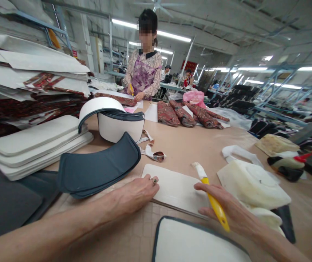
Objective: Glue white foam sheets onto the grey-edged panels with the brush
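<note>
A cream-coloured flat panel [174, 187], seemingly one of a thin stack, lies on the table in front of me. At its left end, my left hand [143, 191] has its fingers curled over the edge, a ring on one finger. Held between thumb and palm of my right hand [221, 202] is a yellow-handled paintbrush [213, 203], its pale bristles pointing away from me. The fingertips of that hand reach the panel's right end. Nearest me lies another cream panel with a dark edge [196, 242]. Curved dark blue panels [98, 165] rest left of my left hand.
Cream panels [35, 140] are stacked at left, beside bent white-and-blue panels [120, 125]. Rolled red patterned fabric [168, 113] lies at the back. To the right are a yellowish container [254, 183] and a red-tipped bottle [289, 162]. Across the table stands a co-worker [147, 69] holding something yellow.
</note>
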`<state>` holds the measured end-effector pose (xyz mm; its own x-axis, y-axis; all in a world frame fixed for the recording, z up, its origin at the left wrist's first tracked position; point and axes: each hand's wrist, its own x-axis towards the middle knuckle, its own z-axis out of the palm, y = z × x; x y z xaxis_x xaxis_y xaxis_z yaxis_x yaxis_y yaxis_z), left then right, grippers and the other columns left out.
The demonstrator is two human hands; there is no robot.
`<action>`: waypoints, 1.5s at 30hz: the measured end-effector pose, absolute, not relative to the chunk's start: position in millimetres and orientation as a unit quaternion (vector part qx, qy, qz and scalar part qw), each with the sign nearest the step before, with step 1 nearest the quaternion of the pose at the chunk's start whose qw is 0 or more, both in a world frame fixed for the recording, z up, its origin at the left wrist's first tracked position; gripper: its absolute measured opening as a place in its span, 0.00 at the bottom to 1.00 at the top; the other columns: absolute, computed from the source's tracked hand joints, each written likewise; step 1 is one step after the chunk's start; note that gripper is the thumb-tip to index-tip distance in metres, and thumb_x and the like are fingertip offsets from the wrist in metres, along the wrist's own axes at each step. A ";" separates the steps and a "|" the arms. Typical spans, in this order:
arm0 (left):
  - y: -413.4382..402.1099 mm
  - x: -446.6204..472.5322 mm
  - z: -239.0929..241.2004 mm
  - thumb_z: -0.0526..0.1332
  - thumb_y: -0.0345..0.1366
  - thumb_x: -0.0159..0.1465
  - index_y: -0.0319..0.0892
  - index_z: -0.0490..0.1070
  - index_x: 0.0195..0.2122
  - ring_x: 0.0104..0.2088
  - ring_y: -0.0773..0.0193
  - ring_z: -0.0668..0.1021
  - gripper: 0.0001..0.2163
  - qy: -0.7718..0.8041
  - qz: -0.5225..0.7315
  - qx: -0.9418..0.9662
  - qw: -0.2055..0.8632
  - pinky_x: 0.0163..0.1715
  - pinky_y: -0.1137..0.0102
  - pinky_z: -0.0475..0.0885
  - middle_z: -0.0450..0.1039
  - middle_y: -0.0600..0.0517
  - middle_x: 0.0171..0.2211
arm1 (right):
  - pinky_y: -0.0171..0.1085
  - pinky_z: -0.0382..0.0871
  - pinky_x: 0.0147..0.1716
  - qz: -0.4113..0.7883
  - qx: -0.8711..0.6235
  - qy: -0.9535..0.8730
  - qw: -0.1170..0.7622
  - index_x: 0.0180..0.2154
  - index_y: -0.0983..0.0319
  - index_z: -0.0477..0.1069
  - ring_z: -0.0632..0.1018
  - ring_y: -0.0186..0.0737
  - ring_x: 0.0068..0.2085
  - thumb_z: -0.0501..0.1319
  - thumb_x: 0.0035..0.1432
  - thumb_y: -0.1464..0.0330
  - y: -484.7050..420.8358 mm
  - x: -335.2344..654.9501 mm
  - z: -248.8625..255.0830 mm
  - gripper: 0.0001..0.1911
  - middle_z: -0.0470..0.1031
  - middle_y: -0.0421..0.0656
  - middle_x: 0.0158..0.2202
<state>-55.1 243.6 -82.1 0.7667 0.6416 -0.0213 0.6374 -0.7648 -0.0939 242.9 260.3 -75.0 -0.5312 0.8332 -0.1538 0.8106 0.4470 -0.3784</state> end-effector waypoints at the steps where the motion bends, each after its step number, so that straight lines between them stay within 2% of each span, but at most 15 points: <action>1: 244.9 -56.9 -84.3 0.50 0.21 0.57 0.33 0.65 0.39 0.37 0.55 0.70 0.10 -0.340 0.020 -0.940 0.035 0.36 0.65 0.69 0.67 0.41 0.40 | 0.53 0.55 0.55 0.209 -0.483 -0.850 0.023 0.54 0.58 0.58 0.65 0.49 0.53 0.55 0.54 0.52 259.4 241.9 -73.8 0.29 0.67 0.48 0.52; 5: 256.7 -67.3 -92.7 0.49 0.21 0.56 0.35 0.62 0.38 0.34 0.60 0.69 0.10 -0.378 -0.032 -0.922 -0.072 0.35 0.68 0.67 0.66 0.44 0.35 | 0.53 0.56 0.54 0.210 -0.474 -0.854 0.041 0.54 0.58 0.58 0.65 0.50 0.53 0.57 0.52 0.54 260.2 243.5 -75.2 0.30 0.66 0.49 0.52; 10: 273.2 -76.6 -98.6 0.47 0.24 0.54 0.42 0.57 0.32 0.31 0.65 0.66 0.07 -0.462 -0.163 -0.858 -0.155 0.32 0.70 0.61 0.62 0.52 0.31 | 0.50 0.60 0.50 0.179 -0.484 -0.845 0.139 0.53 0.58 0.58 0.68 0.48 0.49 0.56 0.48 0.70 277.2 251.3 -91.0 0.28 0.67 0.48 0.48; 14: 277.6 -77.6 -105.3 0.51 0.29 0.53 0.42 0.57 0.32 0.29 0.66 0.66 0.06 -0.503 -0.197 -0.810 -0.227 0.29 0.71 0.59 0.61 0.54 0.29 | 0.42 0.68 0.38 0.238 -0.505 -0.797 0.231 0.50 0.59 0.59 0.73 0.42 0.39 0.51 0.48 0.71 290.6 250.2 -89.2 0.24 0.69 0.45 0.38; 17: 279.5 -79.7 -112.1 0.52 0.28 0.53 0.42 0.60 0.32 0.31 0.65 0.67 0.06 -0.500 -0.228 -0.805 -0.225 0.30 0.71 0.61 0.63 0.53 0.31 | 0.39 0.68 0.35 0.283 -0.492 -0.790 0.230 0.51 0.59 0.58 0.73 0.40 0.36 0.54 0.45 0.70 291.8 248.9 -70.0 0.27 0.70 0.43 0.38; 19: 280.8 -81.6 -116.2 0.51 0.27 0.54 0.42 0.60 0.30 0.33 0.65 0.68 0.04 -0.500 -0.249 -0.800 -0.220 0.32 0.71 0.61 0.64 0.53 0.31 | 0.42 0.67 0.41 0.305 -0.483 -0.797 0.197 0.53 0.59 0.56 0.73 0.42 0.40 0.56 0.45 0.69 286.9 248.7 -54.1 0.30 0.70 0.45 0.44; 21: 281.2 -82.8 -118.8 0.50 0.27 0.54 0.42 0.60 0.29 0.33 0.65 0.68 0.04 -0.504 -0.252 -0.798 -0.214 0.33 0.71 0.61 0.65 0.53 0.31 | 0.46 0.61 0.50 0.323 -0.476 -0.799 0.175 0.54 0.58 0.55 0.69 0.45 0.49 0.58 0.47 0.66 278.4 247.5 -41.3 0.30 0.67 0.46 0.51; 24: 279.4 -82.3 -120.2 0.50 0.25 0.53 0.42 0.60 0.30 0.31 0.65 0.67 0.06 -0.512 -0.239 -0.802 -0.196 0.32 0.71 0.60 0.64 0.54 0.29 | 0.46 0.55 0.56 0.334 -0.466 -0.801 0.171 0.52 0.57 0.58 0.64 0.45 0.55 0.61 0.49 0.58 265.4 242.2 -34.0 0.29 0.65 0.46 0.53; 28: 275.4 -79.2 -119.7 0.50 0.25 0.54 0.42 0.58 0.29 0.29 0.65 0.66 0.05 -0.516 -0.227 -0.808 -0.172 0.30 0.71 0.59 0.62 0.53 0.28 | 0.45 0.58 0.53 0.288 -0.472 -0.817 0.163 0.51 0.59 0.59 0.67 0.46 0.52 0.61 0.48 0.55 260.9 234.4 -48.1 0.30 0.67 0.47 0.51; 32: 270.6 -78.0 -118.3 0.49 0.25 0.55 0.42 0.57 0.30 0.30 0.65 0.66 0.05 -0.521 -0.227 -0.806 -0.166 0.31 0.71 0.61 0.62 0.53 0.30 | 0.50 0.58 0.51 0.194 -0.488 -0.832 0.181 0.51 0.61 0.61 0.69 0.50 0.49 0.59 0.45 0.66 273.4 240.1 -77.4 0.28 0.69 0.49 0.48; 36: 262.4 -79.4 -115.8 0.51 0.31 0.58 0.41 0.59 0.34 0.31 0.65 0.68 0.03 -0.535 -0.240 -0.784 -0.205 0.33 0.70 0.64 0.63 0.52 0.32 | 0.43 0.67 0.37 0.204 -0.503 -0.809 0.226 0.50 0.62 0.60 0.74 0.45 0.36 0.53 0.46 0.69 292.5 251.2 -98.3 0.26 0.72 0.46 0.35; 39: 256.9 -78.9 -112.2 0.59 0.43 0.56 0.40 0.56 0.48 0.39 0.60 0.71 0.22 -0.542 -0.266 -0.732 -0.314 0.40 0.65 0.67 0.64 0.46 0.43 | 0.40 0.67 0.34 0.214 -0.520 -0.784 0.263 0.49 0.61 0.59 0.74 0.42 0.33 0.53 0.52 0.65 304.4 249.4 -90.5 0.21 0.72 0.44 0.33; 41: 255.4 -76.3 -105.7 0.65 0.42 0.51 0.41 0.49 0.56 0.47 0.56 0.69 0.35 -0.532 -0.302 -0.718 -0.332 0.48 0.61 0.63 0.61 0.43 0.49 | 0.39 0.67 0.33 0.193 -0.531 -0.767 0.304 0.48 0.60 0.60 0.73 0.40 0.32 0.54 0.53 0.62 307.6 244.3 -70.2 0.20 0.71 0.43 0.32; 43: 254.8 -72.0 -92.0 0.64 0.35 0.50 0.43 0.46 0.57 0.49 0.56 0.67 0.36 -0.518 -0.353 -0.718 -0.302 0.51 0.60 0.61 0.63 0.45 0.50 | 0.38 0.67 0.33 0.179 -0.529 -0.752 0.351 0.48 0.59 0.61 0.72 0.39 0.31 0.57 0.52 0.60 303.9 240.1 -39.7 0.21 0.69 0.41 0.30; 45: 254.1 -67.5 -70.0 0.61 0.32 0.53 0.43 0.48 0.57 0.46 0.59 0.70 0.32 -0.509 -0.422 -0.696 -0.280 0.50 0.62 0.62 0.66 0.48 0.46 | 0.38 0.67 0.35 0.185 -0.514 -0.727 0.417 0.49 0.57 0.62 0.72 0.38 0.32 0.61 0.50 0.60 291.5 238.9 -4.1 0.24 0.69 0.40 0.31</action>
<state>-67.5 254.1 -70.0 0.1249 0.9451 0.3018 0.4729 -0.3242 0.8193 238.9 291.5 -4.1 -0.1245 0.9011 0.4154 0.5930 0.4032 -0.6970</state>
